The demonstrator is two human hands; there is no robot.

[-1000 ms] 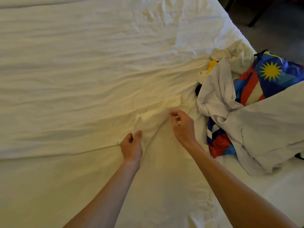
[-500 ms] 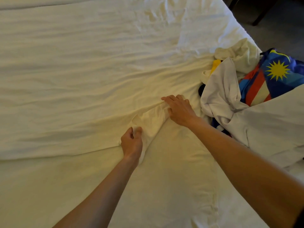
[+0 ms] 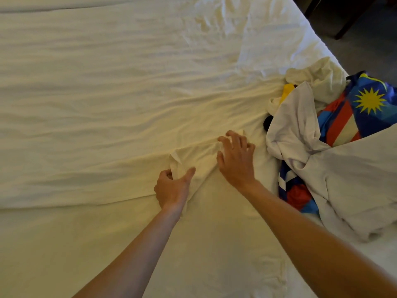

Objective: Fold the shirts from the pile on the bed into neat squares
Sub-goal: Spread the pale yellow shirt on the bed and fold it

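Observation:
A white shirt (image 3: 214,244) lies spread flat on the bed in front of me, hard to tell apart from the sheet. Its sleeve (image 3: 197,160) sticks out toward the far side. My left hand (image 3: 171,188) pinches the sleeve's near edge between thumb and fingers. My right hand (image 3: 236,160) rests on the sleeve's right part with fingers spread and slightly bent. A pile of shirts (image 3: 335,151) sits at the right: white ones and a blue, red and yellow one with a sun print (image 3: 369,102).
The white bed sheet (image 3: 107,93) stretches wrinkled to the left and far side. The bed's right edge (image 3: 318,37) runs diagonally at top right, with dark floor and a furniture leg (image 3: 352,22) beyond it.
My right hand has slid along the sleeve and its fingers have spread. My left hand has opened its thumb outward while keeping hold of the sleeve edge.

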